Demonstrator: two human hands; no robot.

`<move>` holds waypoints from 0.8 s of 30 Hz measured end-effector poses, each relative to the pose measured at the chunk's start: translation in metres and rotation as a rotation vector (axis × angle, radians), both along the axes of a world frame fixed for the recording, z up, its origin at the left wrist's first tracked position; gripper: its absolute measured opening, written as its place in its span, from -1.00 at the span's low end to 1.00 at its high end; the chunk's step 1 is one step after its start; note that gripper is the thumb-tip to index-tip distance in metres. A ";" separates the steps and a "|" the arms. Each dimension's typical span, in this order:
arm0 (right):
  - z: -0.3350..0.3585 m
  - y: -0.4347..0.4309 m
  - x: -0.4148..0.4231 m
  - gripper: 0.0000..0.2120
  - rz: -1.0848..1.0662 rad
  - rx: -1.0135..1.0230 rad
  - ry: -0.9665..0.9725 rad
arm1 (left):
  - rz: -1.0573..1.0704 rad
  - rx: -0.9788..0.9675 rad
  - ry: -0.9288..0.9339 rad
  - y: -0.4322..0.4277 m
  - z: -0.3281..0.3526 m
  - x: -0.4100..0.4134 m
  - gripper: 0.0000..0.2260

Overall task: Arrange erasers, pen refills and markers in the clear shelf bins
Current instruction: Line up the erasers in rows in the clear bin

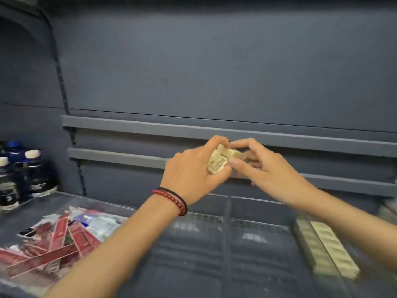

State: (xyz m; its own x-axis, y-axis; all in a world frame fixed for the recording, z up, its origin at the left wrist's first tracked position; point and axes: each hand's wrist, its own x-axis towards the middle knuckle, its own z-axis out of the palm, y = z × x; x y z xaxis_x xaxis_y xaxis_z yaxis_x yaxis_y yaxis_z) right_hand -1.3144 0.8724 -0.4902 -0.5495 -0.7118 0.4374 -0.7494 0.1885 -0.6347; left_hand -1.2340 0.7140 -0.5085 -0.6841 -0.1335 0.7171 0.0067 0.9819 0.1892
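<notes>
Fingers (pixel 242 144) of both hands curled round stack of small cream rectangular erasers (pixel 219 162), left hand (pixel 189 175) gripping, right hand (pixel 275 177) pinching end, above clear shelf bins (pixel 228 233).

Matt grey shelf wall (pixel 214 61); clear plastic bins (pixel 227 233); glossy packets (pixel 60 239)

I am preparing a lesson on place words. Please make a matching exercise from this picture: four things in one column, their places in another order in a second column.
1. small cream block erasers
2. flat red packs
3. dark bottles with white caps
4. long rows of cream erasers

A. far left, standing upright
B. lower right
C. gripped between the left hand and the right hand
D. lower left, lying in a heap

Pairs: 1-C, 2-D, 3-A, 4-B
</notes>
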 end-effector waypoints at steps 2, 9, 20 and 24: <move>-0.002 0.047 -0.007 -0.80 -0.090 -0.053 -0.069 | -0.099 -0.044 0.013 0.040 0.001 -0.018 -0.66; -0.074 0.197 -0.029 -0.83 -0.451 -0.125 -0.231 | -0.332 -0.097 -0.107 0.169 -0.041 -0.075 -0.59; -0.190 0.262 -0.078 -0.88 -0.692 -0.184 -0.401 | -0.354 -0.059 -0.271 0.226 -0.119 -0.136 -0.66; -0.200 0.261 -0.069 -0.84 -0.575 -0.159 -0.374 | -0.358 -0.142 -0.211 0.232 -0.114 -0.130 -0.63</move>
State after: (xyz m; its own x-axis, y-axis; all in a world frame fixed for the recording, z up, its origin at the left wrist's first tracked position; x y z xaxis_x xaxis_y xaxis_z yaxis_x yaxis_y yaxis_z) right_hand -1.3837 1.1337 -0.6904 -0.9534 -0.2062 0.2200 -0.2844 0.3725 -0.8834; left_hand -1.3640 0.9456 -0.6229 -0.8025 0.2287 0.5510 0.3273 0.9410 0.0862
